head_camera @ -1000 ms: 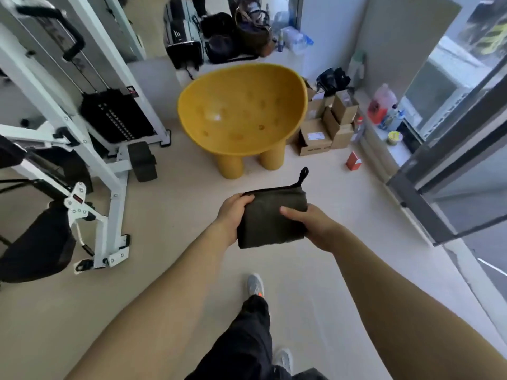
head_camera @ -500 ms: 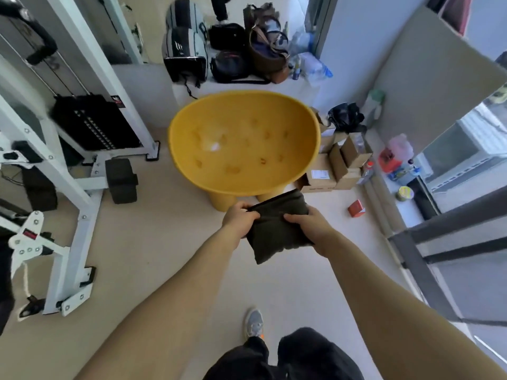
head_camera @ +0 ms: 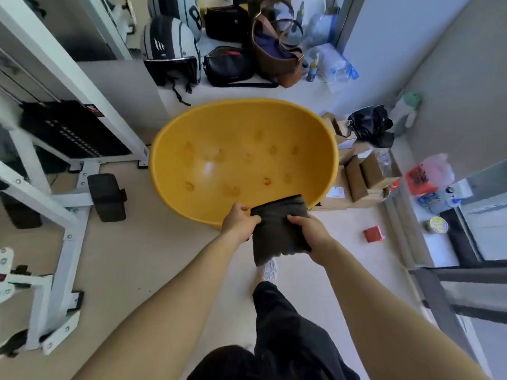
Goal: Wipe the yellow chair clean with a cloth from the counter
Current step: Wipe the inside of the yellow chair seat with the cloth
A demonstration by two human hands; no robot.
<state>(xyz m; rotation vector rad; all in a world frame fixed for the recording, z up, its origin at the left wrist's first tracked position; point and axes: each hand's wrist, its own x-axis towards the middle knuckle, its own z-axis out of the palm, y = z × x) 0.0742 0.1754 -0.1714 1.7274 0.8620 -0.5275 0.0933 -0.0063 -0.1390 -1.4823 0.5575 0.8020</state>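
Cloth (head_camera: pixel 277 229) looks soft, light, floppy; best gripped w/ edges bunched. Left hand (head_camera: pixel 238 218) & right hand (head_camera: pixel 307 229) both have fingers clamped on its sides, at near rim of chair (head_camera: pixel 241 160). Vs 0.5 s ago: chair closer, cloth overlaps rim.

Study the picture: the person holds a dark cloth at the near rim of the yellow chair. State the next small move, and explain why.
Probably lower the folded cloth over the near rim onto the yellow chair seat and start wiping. Both the left hand and right hand already hold it at the rim, and brownish smudges dot the seat just ahead.
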